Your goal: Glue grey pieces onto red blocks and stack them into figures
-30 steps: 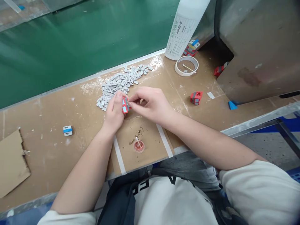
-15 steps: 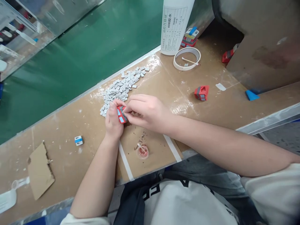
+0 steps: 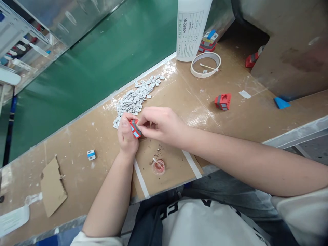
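Observation:
My left hand [image 3: 126,135] grips a small red toy block [image 3: 134,128] with grey and blue faces, just above the brown table [image 3: 77,160]. My right hand [image 3: 160,123] meets it from the right, its fingertips pinched against the block's grey side; what they pinch is too small to see. A heap of small grey tiles [image 3: 135,97] lies just beyond both hands. A little round dish of reddish glue [image 3: 159,166] with a swab in it sits on the table close in front of the hands.
A second red block [image 3: 222,101] lies to the right. A large white bottle [image 3: 192,29], a white ring with a swab [image 3: 205,64] and more red blocks stand at the back. A white-and-blue piece [image 3: 91,154] and cardboard scrap [image 3: 52,186] lie left. A green conveyor [image 3: 102,58] runs behind.
The head camera has swung, shifting the scene down and right in view. Both hands stay together on the red block, which has tilted slightly in my left hand.

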A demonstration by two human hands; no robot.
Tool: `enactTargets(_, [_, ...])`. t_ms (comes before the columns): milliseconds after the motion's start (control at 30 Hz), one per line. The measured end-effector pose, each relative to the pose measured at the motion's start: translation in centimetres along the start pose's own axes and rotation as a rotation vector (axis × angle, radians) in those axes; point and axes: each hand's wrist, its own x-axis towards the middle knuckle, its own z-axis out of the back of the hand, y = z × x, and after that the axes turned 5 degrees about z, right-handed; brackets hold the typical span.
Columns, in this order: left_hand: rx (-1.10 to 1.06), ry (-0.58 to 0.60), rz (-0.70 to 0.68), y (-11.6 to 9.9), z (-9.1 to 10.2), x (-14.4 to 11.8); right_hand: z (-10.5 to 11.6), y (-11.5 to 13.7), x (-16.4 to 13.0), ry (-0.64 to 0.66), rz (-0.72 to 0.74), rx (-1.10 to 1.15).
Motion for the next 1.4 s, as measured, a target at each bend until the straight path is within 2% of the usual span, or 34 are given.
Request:
enactTargets(167, [-0.029,0.017,0.01,0.1,0.2,-0.1,1.0,0.3,0.6,0.069,-0.173,0.02])
enactTargets(233, [-0.049,0.03,0.025,0.0,0.3,0.0,1.6,0.5,1.0,0.187,-0.242,-0.028])
enactTargets(367, [-0.034,0.063,0.016,-0.2,0.2,0.2,2.4,0.9,1.6,0.512,-0.23,-0.166])
enactTargets(467, [-0.006,0.096,0.012,-0.4,0.3,0.3,2.5,1.1,1.7,0.589,-0.244,-0.206])
enactTargets(700, [0.05,0.152,-0.002,-0.3,1.0,0.2,2.4,1.2,1.8,0.619,-0.376,-0.103])
enactTargets(833, [0.109,0.16,-0.004,0.0,1.3,0.1,2.2,1.1,1.8,0.603,-0.406,-0.075])
enactTargets(1133, [0.081,0.124,-0.023,-0.1,1.3,-0.1,2.0,1.6,1.4,0.58,-0.255,-0.232])
enactTargets(1400, [0.1,0.116,-0.121,0.7,2.5,-0.9,1.5,2.4,1.0,0.584,-0.144,-0.342])
